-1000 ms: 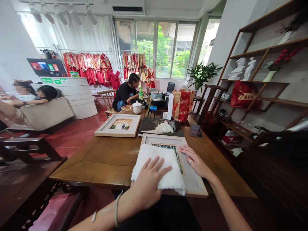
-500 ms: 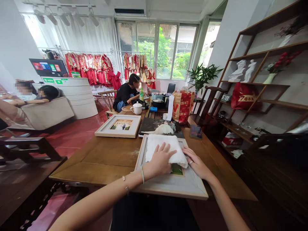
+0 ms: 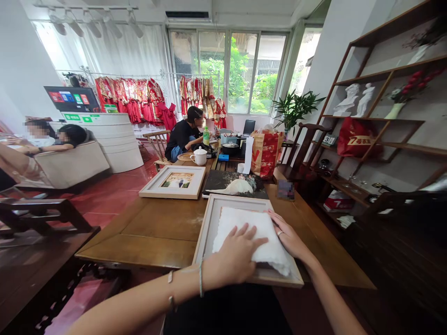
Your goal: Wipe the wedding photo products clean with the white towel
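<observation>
A picture frame (image 3: pixel 209 228) with a pale wooden border lies at the front edge of the table. Spread over it is a white cloth (image 3: pixel 240 218), which hides most of the picture. My left hand (image 3: pixel 237 256) lies flat on the cloth with its fingers spread, pressing it against the frame. At the frame's right side, my right hand (image 3: pixel 288 235) rests with fingers stretched out, touching the edge of the frame and the cloth's border. A ring shows on one of its fingers. Just behind lies a dark photo panel (image 3: pixel 226 184) with a white dress pictured on it.
A second framed picture (image 3: pixel 145 188) lies at the left on the wooden table (image 3: pixel 139 232). Farther back stand a white lidded cup (image 3: pixel 199 157), a green bottle (image 3: pixel 206 136) and a red paper bag (image 3: pixel 267 153). A seated person (image 3: pixel 183 137) is beyond; shelves (image 3: pixel 380 122) rise at right.
My left hand has slid the white cloth toward me and slightly right, covering the green part of the picture and baring the frame's far edge. My right hand has stayed nearly in place.
</observation>
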